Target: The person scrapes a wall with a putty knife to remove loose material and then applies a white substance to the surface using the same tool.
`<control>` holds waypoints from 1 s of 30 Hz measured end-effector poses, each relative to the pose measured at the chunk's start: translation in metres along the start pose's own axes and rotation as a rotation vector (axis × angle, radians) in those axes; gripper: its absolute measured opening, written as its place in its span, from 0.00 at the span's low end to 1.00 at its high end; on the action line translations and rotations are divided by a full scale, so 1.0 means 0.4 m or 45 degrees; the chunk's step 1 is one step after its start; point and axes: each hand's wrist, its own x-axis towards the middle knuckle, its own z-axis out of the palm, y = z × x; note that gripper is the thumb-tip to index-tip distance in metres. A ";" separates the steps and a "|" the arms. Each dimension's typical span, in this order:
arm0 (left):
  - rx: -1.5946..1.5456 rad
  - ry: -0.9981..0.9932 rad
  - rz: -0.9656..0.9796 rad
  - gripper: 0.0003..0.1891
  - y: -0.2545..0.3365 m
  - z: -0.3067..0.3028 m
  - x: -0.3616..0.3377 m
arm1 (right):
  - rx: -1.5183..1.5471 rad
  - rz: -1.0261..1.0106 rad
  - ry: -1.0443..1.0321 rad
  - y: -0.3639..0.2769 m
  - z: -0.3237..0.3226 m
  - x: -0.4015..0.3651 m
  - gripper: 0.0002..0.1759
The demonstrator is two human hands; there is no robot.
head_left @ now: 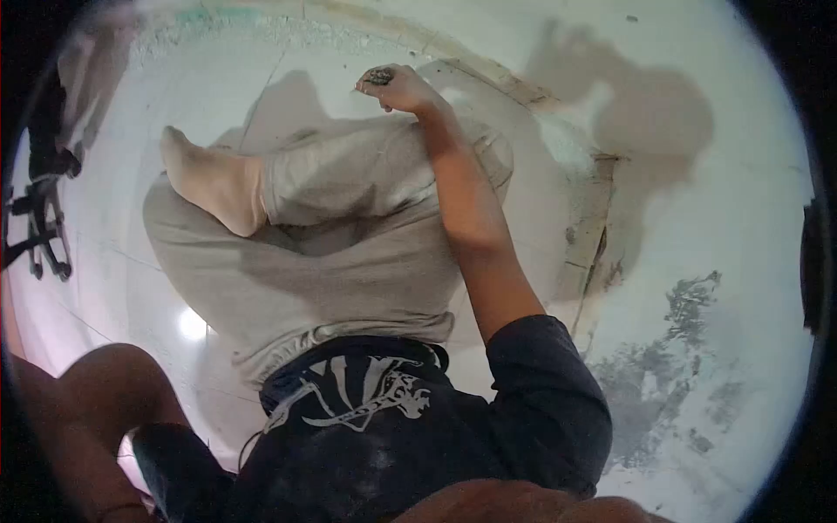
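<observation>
My right hand (403, 91) is closed around a small dark, mottled lump (380, 77), whose exact kind I cannot make out. It hangs just above the pale floor, beyond my bent knee, and the forearm crosses over my grey trouser leg (349, 179). My left arm (113, 375) is bent at the lower left, close to the camera; its hand lies outside the picture. My legs are folded on the floor, with one foot (214, 183) resting on top at the left.
The pale tiled floor (750, 218) has a brown, rough seam (593, 209) running along the right. Dark grey smears (645, 383) mark the floor at lower right. A black chair base (39, 227) stands at the left edge. My shadow (649, 113) falls at upper right.
</observation>
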 end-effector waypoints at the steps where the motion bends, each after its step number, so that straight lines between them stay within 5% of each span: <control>1: -0.006 0.011 0.010 0.26 0.003 -0.010 0.006 | -0.022 0.012 -0.029 -0.005 -0.003 -0.003 0.17; 28: 0.175 0.294 -0.156 0.29 0.029 0.007 -0.159 | 0.039 0.041 0.090 -0.078 0.027 -0.065 0.10; 30: 0.151 0.350 -0.166 0.29 0.009 0.018 -0.186 | 0.106 -0.186 0.089 -0.020 0.024 -0.050 0.12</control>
